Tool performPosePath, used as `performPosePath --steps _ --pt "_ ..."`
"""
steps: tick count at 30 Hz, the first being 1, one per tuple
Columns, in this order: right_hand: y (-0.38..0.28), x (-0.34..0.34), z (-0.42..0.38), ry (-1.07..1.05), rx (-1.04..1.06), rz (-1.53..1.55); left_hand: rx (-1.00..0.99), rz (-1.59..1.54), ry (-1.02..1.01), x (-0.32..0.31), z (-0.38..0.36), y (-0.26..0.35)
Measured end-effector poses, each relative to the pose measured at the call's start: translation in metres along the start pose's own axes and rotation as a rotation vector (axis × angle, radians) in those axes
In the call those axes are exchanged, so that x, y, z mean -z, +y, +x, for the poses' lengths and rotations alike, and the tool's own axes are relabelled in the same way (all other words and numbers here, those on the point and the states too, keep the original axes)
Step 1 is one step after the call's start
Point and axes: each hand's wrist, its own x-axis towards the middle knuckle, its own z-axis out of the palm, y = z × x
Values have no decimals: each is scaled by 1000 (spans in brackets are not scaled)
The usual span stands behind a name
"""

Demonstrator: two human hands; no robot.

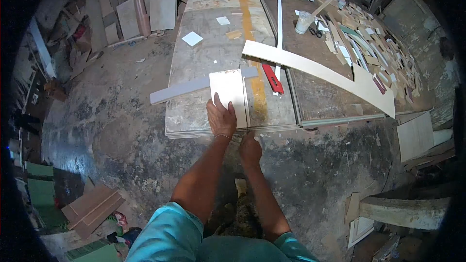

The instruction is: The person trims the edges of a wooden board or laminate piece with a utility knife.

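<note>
My left hand (222, 116) lies with fingers spread on a white rectangular board (226, 85), pressing it near its front end. Just right of it, at the front edge of the worktable (194, 111), my right hand (251, 150) is closed; whatever it grips is hidden. A narrow strip (245, 99) runs along the board's right side, toward that fist. Crossing beneath the board is a long grey strip (179, 90). A red utility knife (273, 78) rests to the right, close to a long pale curved panel (320, 68).
Many offcuts (364, 43) cover the right table, beside a whitish cup (304, 22) with a stick and black scissors (315, 31). A white square (192, 39) lies farther back. Boards (163, 6) lean at the back left; brown panels (92, 208) lie on the floor.
</note>
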Motion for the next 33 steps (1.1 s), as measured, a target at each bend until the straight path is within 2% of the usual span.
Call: performPosePath --steps 6,9,12,14,17,20,21,24,27,30,33 --pt "-3 18 2 -92 60 16 98 -99 -14 5 5 2" --pt "11 2 10 88 255 12 138 -189 57 7 4 4" --pt "2 9 22 -61 98 -42 129 -292 124 10 16 7" --pt "6 9 29 -95 122 -17 48 -404 235 8 29 12" --pt "-3 27 31 -171 108 19 47 -274 71 19 33 9" --pt "-7 29 32 -208 76 28 175 -780 -5 35 35 11" --pt "-8 30 33 -210 68 26 152 -802 -29 40 35 15" --pt "-12 44 39 -235 270 -20 73 -865 -91 59 37 23" --pt "-14 39 42 -200 145 -76 111 -771 -152 66 34 4" --pt "-8 30 40 -199 196 -136 107 -630 -220 86 28 -11" --pt "-10 21 37 -155 135 -168 35 -623 -331 91 33 -28"
